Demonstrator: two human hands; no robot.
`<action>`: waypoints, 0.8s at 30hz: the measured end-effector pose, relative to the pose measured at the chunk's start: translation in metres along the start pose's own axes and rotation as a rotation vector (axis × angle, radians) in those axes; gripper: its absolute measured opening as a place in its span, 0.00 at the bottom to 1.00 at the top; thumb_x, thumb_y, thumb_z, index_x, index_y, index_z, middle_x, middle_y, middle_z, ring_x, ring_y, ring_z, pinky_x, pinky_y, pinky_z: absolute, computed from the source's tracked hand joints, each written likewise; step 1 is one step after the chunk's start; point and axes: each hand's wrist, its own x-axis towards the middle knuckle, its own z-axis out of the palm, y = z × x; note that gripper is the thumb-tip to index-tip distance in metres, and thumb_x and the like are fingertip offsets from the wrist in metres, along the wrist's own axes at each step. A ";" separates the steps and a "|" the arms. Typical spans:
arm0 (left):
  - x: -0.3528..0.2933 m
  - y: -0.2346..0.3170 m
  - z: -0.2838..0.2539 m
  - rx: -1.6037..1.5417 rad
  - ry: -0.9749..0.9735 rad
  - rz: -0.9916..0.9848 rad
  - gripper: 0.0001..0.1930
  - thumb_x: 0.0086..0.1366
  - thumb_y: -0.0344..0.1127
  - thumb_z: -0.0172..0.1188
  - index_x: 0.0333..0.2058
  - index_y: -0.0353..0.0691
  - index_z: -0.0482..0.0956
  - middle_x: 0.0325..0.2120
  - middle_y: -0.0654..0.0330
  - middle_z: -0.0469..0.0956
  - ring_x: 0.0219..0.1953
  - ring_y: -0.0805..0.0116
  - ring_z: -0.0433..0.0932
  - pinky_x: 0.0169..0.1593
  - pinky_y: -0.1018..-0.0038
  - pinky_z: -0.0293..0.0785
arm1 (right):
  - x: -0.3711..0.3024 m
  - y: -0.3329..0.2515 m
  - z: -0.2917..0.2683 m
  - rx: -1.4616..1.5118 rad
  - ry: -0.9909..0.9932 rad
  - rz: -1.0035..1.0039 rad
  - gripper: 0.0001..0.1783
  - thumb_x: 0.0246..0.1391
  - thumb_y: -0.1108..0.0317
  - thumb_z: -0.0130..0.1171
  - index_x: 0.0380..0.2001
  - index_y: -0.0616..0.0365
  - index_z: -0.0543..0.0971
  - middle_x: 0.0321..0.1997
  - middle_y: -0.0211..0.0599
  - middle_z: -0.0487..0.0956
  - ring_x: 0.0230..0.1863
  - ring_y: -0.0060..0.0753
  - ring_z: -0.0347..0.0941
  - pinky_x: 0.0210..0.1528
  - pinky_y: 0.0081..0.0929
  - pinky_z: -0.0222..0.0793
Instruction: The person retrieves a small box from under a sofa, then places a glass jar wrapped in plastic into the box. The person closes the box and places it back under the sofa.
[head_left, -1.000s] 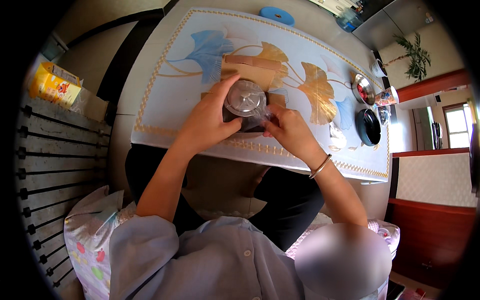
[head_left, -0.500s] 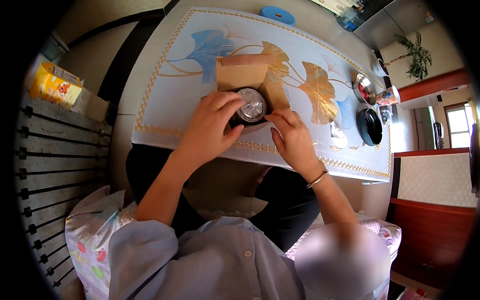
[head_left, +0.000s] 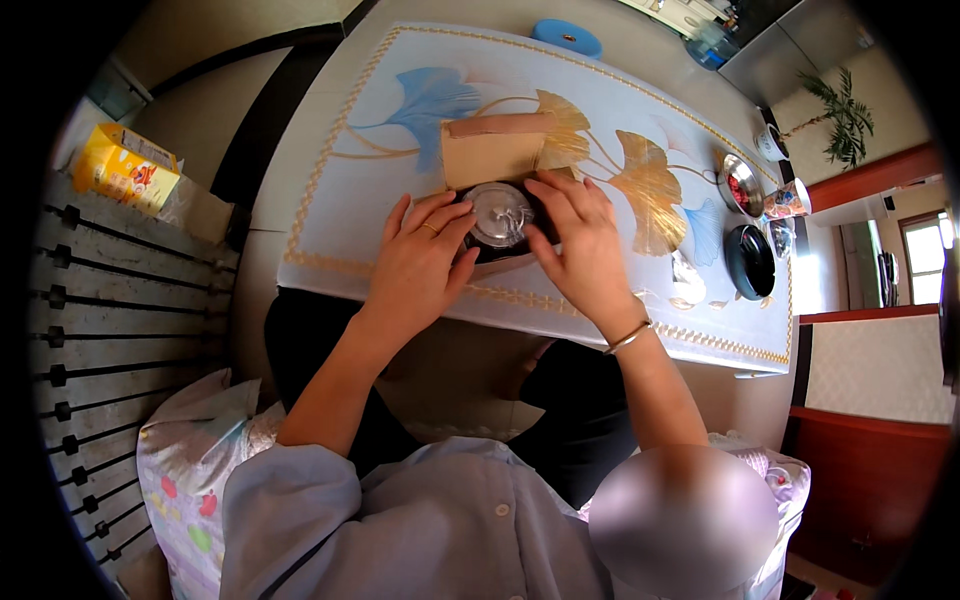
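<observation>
Since the earlier frame, our right hand (head_left: 588, 250) has moved up beside the round, shiny, clear-topped container (head_left: 502, 216). The container sits inside the cardboard box (head_left: 494, 160), whose back flap remains unclosed, on the surface (head_left: 360, 220). Our left hand (head_left: 420, 260) and right are loosely open around it.

1 bare left hand (head_left: 415, 262) and 1 bare right hand (head_left: 585, 245) are counted, with 1 gold ring (head_left: 431, 229) and 1 silver-coloured metal bangle (head_left: 628, 338) worn. On 1 white-covered, gold-edged surface (head_left: 358, 215), 1 open brown cardboard box (head_left: 495, 158), 1 round clear-topped container (head_left: 502, 213), 1 silver-coloured metal bowl (head_left: 742, 166), 1 round black bowl (head_left: 750, 262) and 1 patterned cup (head_left: 790, 199) are seen. Elsewhere, 1 yellow printed carton (head_left: 128, 170), 1 round blue object (head_left: 566, 38) and 1 green leafy plant (head_left: 842, 118) are shown.
</observation>
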 end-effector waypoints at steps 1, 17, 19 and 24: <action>0.000 -0.002 0.001 -0.008 0.018 0.001 0.19 0.56 0.32 0.60 0.47 0.36 0.73 0.51 0.53 0.71 0.57 0.53 0.66 0.61 0.57 0.57 | 0.006 -0.004 0.003 -0.011 -0.046 -0.025 0.27 0.45 0.65 0.64 0.51 0.56 0.71 0.48 0.44 0.72 0.52 0.45 0.69 0.58 0.42 0.60; -0.009 -0.030 0.032 -1.138 0.136 -0.422 0.31 0.61 0.23 0.54 0.61 0.34 0.51 0.43 0.52 0.74 0.45 0.70 0.73 0.46 0.75 0.70 | 0.031 -0.018 0.015 -0.120 -0.350 -0.006 0.31 0.38 0.59 0.69 0.50 0.48 0.73 0.42 0.40 0.72 0.47 0.42 0.69 0.55 0.38 0.60; -0.004 -0.029 0.030 -1.126 0.132 -0.422 0.31 0.61 0.23 0.54 0.61 0.34 0.51 0.43 0.53 0.74 0.45 0.70 0.73 0.47 0.74 0.70 | 0.031 -0.015 0.015 -0.131 -0.363 0.008 0.30 0.38 0.59 0.69 0.48 0.48 0.74 0.41 0.39 0.72 0.47 0.42 0.69 0.54 0.38 0.60; 0.001 -0.025 0.030 -1.142 0.184 -0.486 0.30 0.60 0.21 0.55 0.60 0.36 0.54 0.38 0.59 0.74 0.40 0.76 0.72 0.44 0.79 0.69 | 0.023 -0.015 0.007 0.003 -0.198 0.038 0.29 0.40 0.61 0.68 0.48 0.55 0.73 0.42 0.43 0.73 0.46 0.46 0.69 0.53 0.40 0.60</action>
